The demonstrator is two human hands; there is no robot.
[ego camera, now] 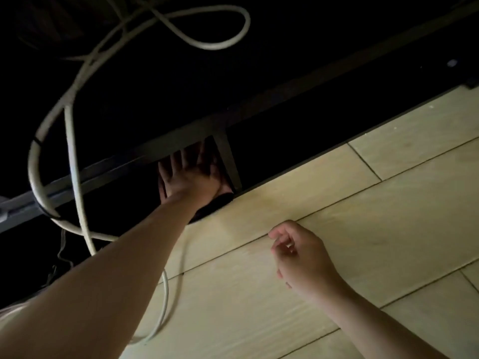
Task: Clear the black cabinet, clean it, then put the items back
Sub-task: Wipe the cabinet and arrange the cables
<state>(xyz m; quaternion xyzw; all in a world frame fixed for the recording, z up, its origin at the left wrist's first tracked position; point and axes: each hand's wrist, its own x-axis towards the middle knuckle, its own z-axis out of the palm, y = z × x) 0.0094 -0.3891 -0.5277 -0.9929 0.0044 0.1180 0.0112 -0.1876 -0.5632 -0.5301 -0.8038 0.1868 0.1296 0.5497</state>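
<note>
The right hand (300, 252) hangs near, just above the floor, with its fingers loosely curled and nothing held in them. The left forearm stretches from the near left corner away toward the middle. At its end, the left hand (191, 174) has its fingers straight and spread apart, palm down, pushed into a low gap at the base of the black cabinet (272, 99). It pinches nothing that can be seen.

A dark rounded object (215, 206) lies under that wrist, at the edge where the floor meets the cabinet. It is too dark to tell what it is, or whether the palm presses on it.

The floor (350, 203) is pale wood-look planks with thin dark seams and fills the near right half of the view. A white cable (166, 301) trails across it beside the left forearm.

Farther off, the cabinet runs as a dark band from the left edge up to the far right. A horizontal rail (103, 172) passes just above the left fingers, and a short upright post (229, 161) stands just to their right. Thick white cables (70, 151) hang in loops over the black interior on the far left, with one loop (207, 45) at the far top.
</note>
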